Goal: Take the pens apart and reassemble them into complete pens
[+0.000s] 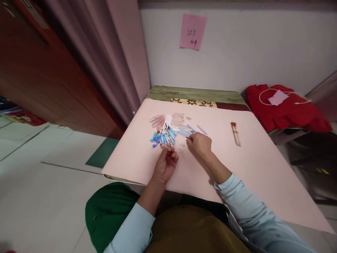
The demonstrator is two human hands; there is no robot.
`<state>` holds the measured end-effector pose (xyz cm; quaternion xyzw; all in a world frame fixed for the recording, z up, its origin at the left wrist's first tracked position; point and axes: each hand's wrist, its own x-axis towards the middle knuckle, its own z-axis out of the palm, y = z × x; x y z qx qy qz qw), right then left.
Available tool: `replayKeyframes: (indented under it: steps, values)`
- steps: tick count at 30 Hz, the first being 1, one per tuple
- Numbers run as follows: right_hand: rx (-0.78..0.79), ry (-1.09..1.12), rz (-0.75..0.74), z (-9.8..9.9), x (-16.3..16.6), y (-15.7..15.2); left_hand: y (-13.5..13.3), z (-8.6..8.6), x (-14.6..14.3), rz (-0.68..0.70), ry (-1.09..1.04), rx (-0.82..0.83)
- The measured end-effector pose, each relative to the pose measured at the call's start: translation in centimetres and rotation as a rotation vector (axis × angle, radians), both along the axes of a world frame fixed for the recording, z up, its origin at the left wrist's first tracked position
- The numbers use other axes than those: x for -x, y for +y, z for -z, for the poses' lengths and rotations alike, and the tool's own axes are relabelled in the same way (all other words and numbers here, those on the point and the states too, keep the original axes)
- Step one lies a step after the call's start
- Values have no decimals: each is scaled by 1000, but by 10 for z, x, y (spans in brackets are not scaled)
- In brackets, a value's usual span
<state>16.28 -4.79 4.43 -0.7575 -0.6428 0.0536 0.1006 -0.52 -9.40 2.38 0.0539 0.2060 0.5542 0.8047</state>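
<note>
My left hand [165, 165] is closed around a short orange-brown pen part [166, 147], held level above the table's near side. My right hand [200, 143] pinches at the right end of a pile of pale blue pen barrels [184, 132]; a thin dark-tipped piece shows at its fingertips, too small to name surely. Between the hands lie several blue pen grips [168, 136] and small blue pieces [155, 137]. Behind them are pinkish barrels [158, 121], white refills [167, 121] with dark tips and clear caps [178, 118]. Small clear bits [182, 145] lie near the right hand.
Two assembled pens [236, 133] with brown tops lie to the right on the pink-covered table [252, 175]. A single pale blue barrel [202, 129] lies apart from the pile. Red cloth [284, 109] with a cord stands beyond the right edge; a wooden panel [65, 63] is left.
</note>
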Motion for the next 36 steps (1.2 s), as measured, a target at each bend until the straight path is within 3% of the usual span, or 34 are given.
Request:
replayKeyframes:
  steps: [5,9,12,15,19,23,30,36]
  values:
    - [10,-34,-29,2,6,4,2,0,-1,20,11,-2]
    - [-163,108,-37,-1,3,-5,3,1,-1,25,-10,4]
    - [-247,538,-78,-9,5,-20,2,1,0,27,-39,2]
    - [-140,1085,-124,-22,18,-38,2,1,-1,18,-42,-7]
    - [11,1409,-204,-32,41,-53,0,1,-2,-18,-29,-6]
    - [1,1412,-214,-31,54,-58,-1,4,-2,-24,-11,60]
    - [-144,1079,-232,-30,53,-62,-3,8,0,11,-18,83]
    - [-15,1228,-218,-34,56,-61,-7,5,4,86,46,91]
